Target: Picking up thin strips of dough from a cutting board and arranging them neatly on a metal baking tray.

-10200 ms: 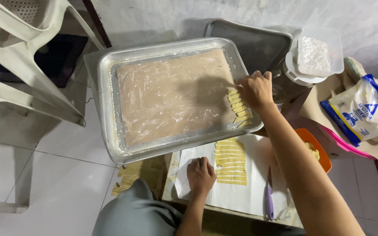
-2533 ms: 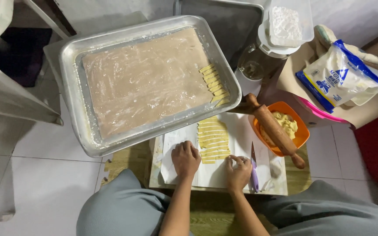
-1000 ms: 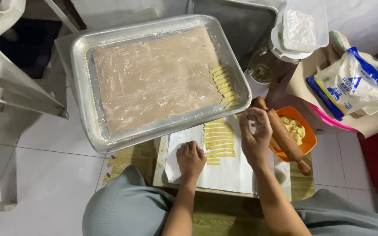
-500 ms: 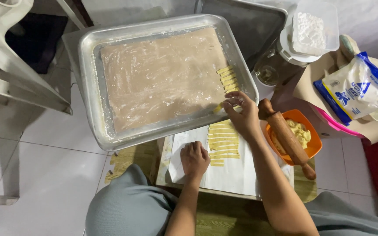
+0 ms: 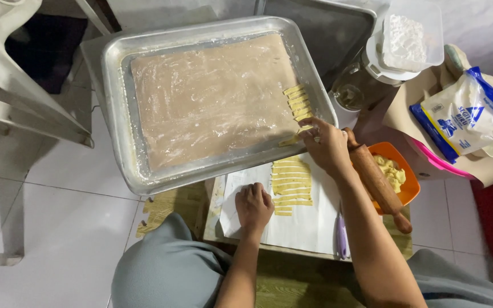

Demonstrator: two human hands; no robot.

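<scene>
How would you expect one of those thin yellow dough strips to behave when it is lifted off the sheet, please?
Probably floppy: the dough strip in the right hand is thin, long and slightly bowed. Likely fragile too, being so narrow that it may stretch or tear if pinched at one end. The cut strips lie flat on the white sheet, so rolling seems unlikely.

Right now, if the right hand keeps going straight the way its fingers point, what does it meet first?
Probably the row of pale yellow dough strips on the paper-lined metal baking tray; the right hand points up-left over the tray's near rim. Depth is unclear.
</scene>
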